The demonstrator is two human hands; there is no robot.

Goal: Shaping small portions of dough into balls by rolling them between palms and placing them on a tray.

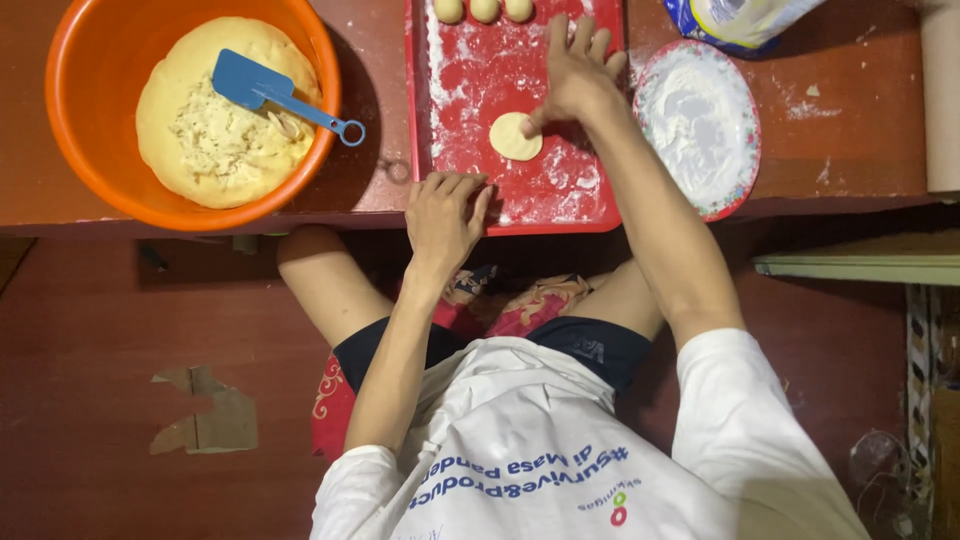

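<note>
A red floured tray (470, 70) lies on the low wooden table. On it rests a flat round piece of dough (513, 138). My right hand (575, 72) is spread above it, with the thumb pressing on the dough's right edge. My left hand (443, 215) rests with bent fingers on the tray's near edge and holds nothing. Three small dough balls (484, 9) sit in a row at the tray's far end.
An orange bowl (85, 150) at the left holds a large mass of dough (215, 120) and a blue scraper (270, 92). A flowered plate of flour (698, 120) stands right of the tray, a flour bag (735, 22) behind it. My knees lie under the table.
</note>
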